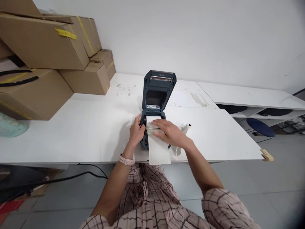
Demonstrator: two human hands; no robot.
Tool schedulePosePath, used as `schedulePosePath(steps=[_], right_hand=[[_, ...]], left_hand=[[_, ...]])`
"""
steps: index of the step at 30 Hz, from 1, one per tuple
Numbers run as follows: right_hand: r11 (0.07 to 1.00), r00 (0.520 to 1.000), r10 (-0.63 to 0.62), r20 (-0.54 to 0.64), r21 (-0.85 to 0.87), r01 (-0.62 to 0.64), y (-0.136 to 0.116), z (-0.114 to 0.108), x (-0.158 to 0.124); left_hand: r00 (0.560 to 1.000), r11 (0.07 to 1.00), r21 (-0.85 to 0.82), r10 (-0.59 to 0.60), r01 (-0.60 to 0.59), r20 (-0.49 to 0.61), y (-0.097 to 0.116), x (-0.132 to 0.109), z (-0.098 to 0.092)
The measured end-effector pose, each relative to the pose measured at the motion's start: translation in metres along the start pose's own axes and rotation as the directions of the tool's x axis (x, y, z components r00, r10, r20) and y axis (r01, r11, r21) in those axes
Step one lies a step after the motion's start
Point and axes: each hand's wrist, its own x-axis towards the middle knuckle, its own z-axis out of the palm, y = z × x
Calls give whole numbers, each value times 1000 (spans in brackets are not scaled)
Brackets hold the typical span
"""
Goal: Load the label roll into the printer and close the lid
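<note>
A dark label printer (145,144) stands near the front edge of the white table with its lid (156,92) raised. Inside it sits a white label roll (150,119), and a strip of label paper (159,151) runs out over the table's edge. My left hand (137,133) grips the printer's left side, its thumb at the inner rim. Fingers stretched out, my right hand (171,133) lies over the roll and the upper part of the strip. Just right of the printer is a small white roll (186,128) with a loose strip, partly hidden by my right hand.
Cardboard boxes (45,44) are stacked on the left of the white table (95,136). A greenish clear container (15,125) stands at the far left. Black cables (71,178) hang below the front edge. A blue stool (260,127) is at the right, near open shelves.
</note>
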Motion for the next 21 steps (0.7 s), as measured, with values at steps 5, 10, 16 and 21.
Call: schedulePosePath(steps=[5,10,16,21], right_hand=[[997,993,71,-90,-2,-72,-35,34,-57],[992,988,90,-124,-81,-101,-39,51,-59],[986,985,82,-153,-130,-102,-43,53,-57],[982,985,80,-151,-158,-104,-50,54,-56]], left_hand=[[999,998,-50,25,-24,25,-6,-1,0],[999,993,-117,36,-35,9,-15,3,3],[996,956,-285,83,-72,27,-22,5,9],[997,943,-329,67,-50,40,-21,6,10]])
